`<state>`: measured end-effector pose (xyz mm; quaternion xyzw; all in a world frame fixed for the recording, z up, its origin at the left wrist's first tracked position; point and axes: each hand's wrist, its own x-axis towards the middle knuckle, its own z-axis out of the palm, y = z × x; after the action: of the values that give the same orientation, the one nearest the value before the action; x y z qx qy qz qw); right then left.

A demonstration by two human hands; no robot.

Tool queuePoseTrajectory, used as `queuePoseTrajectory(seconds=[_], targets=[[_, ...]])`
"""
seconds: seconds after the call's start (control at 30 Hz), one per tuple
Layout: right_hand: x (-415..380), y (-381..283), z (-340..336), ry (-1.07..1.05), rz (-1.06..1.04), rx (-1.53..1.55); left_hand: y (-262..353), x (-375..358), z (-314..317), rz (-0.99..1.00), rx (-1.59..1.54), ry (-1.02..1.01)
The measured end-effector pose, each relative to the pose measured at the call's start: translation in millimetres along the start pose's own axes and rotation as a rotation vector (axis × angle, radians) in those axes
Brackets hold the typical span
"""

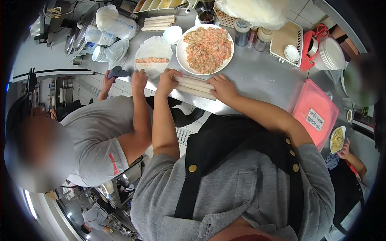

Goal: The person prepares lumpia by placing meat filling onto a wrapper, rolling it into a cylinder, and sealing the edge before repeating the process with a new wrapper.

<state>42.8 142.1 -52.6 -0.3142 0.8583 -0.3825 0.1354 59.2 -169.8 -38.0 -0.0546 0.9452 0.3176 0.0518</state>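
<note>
Side by side at the counter's near edge lie a few pale uncooked lumpia rolls (195, 87). My left hand (168, 82) has its fingers closed round their left ends. At the right ends, my right hand (222, 89) grips them, thumb on the near side. Just beyond is a white plate (179, 60) heaped with pinkish minced filling (208, 48). To its left a round wrapper (153, 48) lies flat with a strip of filling (152, 60) across it. A small white bowl (172, 35) stands between wrapper and plate.
At left, a co-worker's hand (139, 78) is by the wrapper; the other holds a dark cloth (117, 72). More rolls (159, 23) lie at the back. Sauce bottles (241, 32), a white basket (286, 42) and a red-lidded container (315, 110) stand to the right.
</note>
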Motion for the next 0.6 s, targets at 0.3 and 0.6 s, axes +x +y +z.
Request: queuePoseTrajectory(seconds=[0.3,0.6], targets=[[-90,69,-29,0.127,0.100,0.448,44,-29,-57,0.174,0.812,-0.033],[-258,74,-132,0.858,0.560,0.172,112,21,-45,0.207,0.047,-0.141]])
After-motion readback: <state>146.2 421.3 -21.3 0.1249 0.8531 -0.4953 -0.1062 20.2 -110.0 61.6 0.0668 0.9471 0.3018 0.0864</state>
